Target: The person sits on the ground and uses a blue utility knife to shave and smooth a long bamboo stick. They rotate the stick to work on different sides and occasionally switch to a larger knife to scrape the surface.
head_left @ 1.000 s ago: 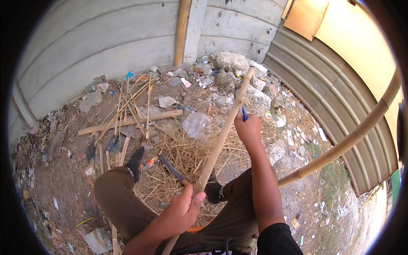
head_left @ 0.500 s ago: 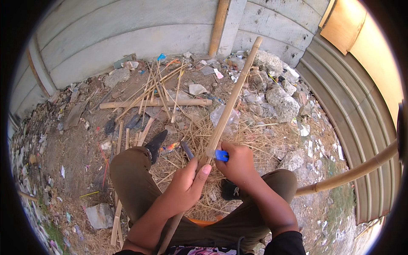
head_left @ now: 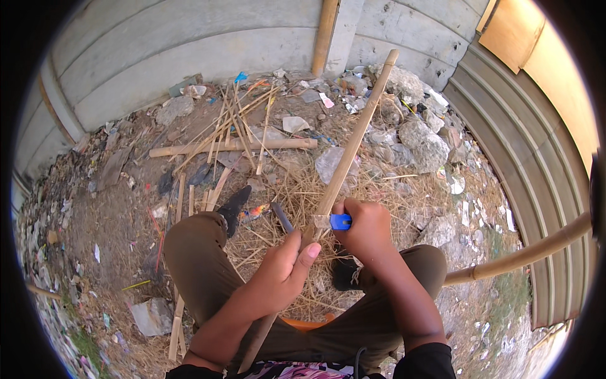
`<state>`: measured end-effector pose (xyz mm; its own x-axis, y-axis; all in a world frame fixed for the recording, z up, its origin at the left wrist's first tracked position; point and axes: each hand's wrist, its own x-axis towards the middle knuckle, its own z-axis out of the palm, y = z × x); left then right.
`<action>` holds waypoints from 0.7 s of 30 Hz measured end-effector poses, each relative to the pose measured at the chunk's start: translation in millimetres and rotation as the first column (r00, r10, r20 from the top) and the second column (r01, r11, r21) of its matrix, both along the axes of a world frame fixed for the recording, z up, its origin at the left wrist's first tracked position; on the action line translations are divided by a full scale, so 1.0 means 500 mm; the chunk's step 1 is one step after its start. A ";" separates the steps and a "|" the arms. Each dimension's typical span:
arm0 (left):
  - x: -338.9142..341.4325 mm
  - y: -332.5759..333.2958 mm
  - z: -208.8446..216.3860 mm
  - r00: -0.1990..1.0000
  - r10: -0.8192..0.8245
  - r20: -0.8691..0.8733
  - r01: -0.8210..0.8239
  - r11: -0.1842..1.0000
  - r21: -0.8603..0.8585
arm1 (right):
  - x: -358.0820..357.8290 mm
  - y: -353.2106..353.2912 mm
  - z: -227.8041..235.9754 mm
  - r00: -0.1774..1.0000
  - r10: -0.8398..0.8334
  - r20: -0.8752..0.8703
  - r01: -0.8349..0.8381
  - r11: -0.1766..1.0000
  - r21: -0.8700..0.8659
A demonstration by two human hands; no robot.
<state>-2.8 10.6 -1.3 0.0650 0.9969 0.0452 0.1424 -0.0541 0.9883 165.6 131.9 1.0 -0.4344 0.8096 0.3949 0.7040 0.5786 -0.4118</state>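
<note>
A long split bamboo pole (head_left: 358, 136) slants from between my legs up to the far right. My left hand (head_left: 281, 271) is wrapped round its lower part, thumb on top. In my right hand (head_left: 367, 230) is a blue-handled cutter (head_left: 341, 222), closed in the fingers and held crosswise against the pole just beyond my left hand. A pale flat piece at the cutter's tip lies over the bamboo; its edge is hard to make out. A dark grey flat bar (head_left: 281, 216) shows beyond my left fingers; I cannot tell whether it is touched.
Thin bamboo strips (head_left: 233, 123) lie crossed over a bamboo length (head_left: 290, 144). Shavings (head_left: 309, 183) cover the littered ground. Concrete lumps (head_left: 423, 145) lie by the grey wall (head_left: 208, 44). Another bamboo pole (head_left: 505, 258) juts in from the right, near corrugated sheeting (head_left: 505, 126).
The cutter and my right hand have shifted slightly right and up in view. The pole's far end has tipped a little right. Both holds are the same.
</note>
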 end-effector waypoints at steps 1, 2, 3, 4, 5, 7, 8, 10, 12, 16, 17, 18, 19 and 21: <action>0.002 -0.001 0.001 1.000 -0.004 -0.011 0.003 1.000 -0.015 | 0.003 0.002 0.002 1.000 -0.007 -0.003 0.008 1.000 0.016; 0.003 -0.002 0.003 1.000 -0.007 -0.023 0.007 1.000 -0.030 | 0.002 0.001 0.003 1.000 -0.026 0.003 0.026 0.999 0.035; 0.005 -0.002 0.007 1.000 -0.006 -0.010 0.005 1.000 -0.030 | 0.000 0.000 0.005 0.999 -0.045 0.012 0.044 0.997 0.056; 0.006 -0.003 0.012 1.000 -0.004 0.003 0.004 1.000 -0.031 | -0.001 -0.001 0.006 0.998 -0.064 0.019 0.063 0.995 0.078; 0.007 -0.003 0.014 1.000 -0.002 0.016 0.003 0.999 -0.032 | 0.000 0.001 0.005 0.999 -0.052 0.004 0.051 0.995 0.088; 0.009 -0.005 0.014 0.999 0.021 0.032 -0.020 0.999 -0.038 | -0.002 0.008 -0.003 0.999 -0.020 -0.027 0.023 0.994 0.108; 0.010 -0.006 0.013 0.999 0.033 0.040 -0.032 0.999 -0.041 | -0.001 0.016 -0.005 0.997 -0.058 -0.050 0.063 0.991 0.119; 0.019 -0.012 0.006 1.000 0.025 0.012 -0.024 0.999 -0.035 | 0.009 0.043 -0.004 0.987 -0.133 -0.094 0.145 0.980 0.135; 0.028 -0.019 0.005 1.000 0.001 -0.007 -0.001 0.999 -0.037 | 0.041 0.092 0.017 0.952 -0.306 0.005 0.305 0.950 0.060; 0.039 -0.028 0.019 0.999 -0.034 -0.029 0.033 0.999 -0.033 | 0.060 0.095 0.034 0.920 -0.391 0.022 0.391 0.920 0.012; 0.041 -0.028 0.021 0.999 -0.031 -0.034 0.030 0.999 -0.026 | 0.064 0.100 0.032 0.925 -0.379 0.020 0.378 0.925 0.022; 0.041 -0.028 0.023 0.998 -0.048 -0.038 0.047 0.999 -0.023 | 0.067 0.105 0.031 0.912 -0.411 0.006 0.411 0.911 0.025; 0.042 -0.028 0.025 0.997 -0.065 -0.043 0.064 0.998 -0.021 | 0.070 0.115 0.034 0.896 -0.443 -0.009 0.443 0.896 0.027; 0.046 -0.032 0.031 0.993 -0.104 -0.054 0.102 0.994 -0.035 | 0.083 0.132 0.046 0.888 -0.453 -0.073 0.454 0.891 -0.005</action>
<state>20.4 -5.6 14.2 0.1693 0.9855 0.0072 0.1926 -0.0402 0.9805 207.0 197.8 23.8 0.0083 0.9068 0.4216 0.8607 0.2081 -0.4646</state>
